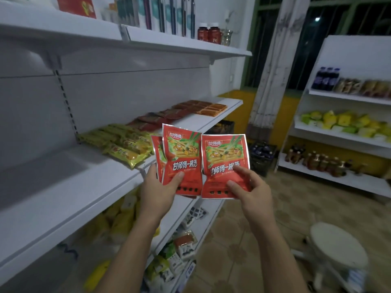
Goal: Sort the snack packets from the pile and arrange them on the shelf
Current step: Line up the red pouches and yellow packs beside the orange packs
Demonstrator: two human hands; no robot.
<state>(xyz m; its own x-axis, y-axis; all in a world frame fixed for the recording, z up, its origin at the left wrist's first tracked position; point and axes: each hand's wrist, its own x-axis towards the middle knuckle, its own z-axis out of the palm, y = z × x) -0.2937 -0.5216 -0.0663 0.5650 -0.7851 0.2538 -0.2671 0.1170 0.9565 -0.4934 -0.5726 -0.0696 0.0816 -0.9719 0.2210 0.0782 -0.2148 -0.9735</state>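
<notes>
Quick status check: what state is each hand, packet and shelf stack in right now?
Left hand: grips two red foil snack packets, one behind the other, upright.
Right hand: pinches a third red foil packet, upright, beside them.
Yellow snack packets: lying in rows on the white middle shelf.
Dark red packets: lying flat farther along that shelf.
</notes>
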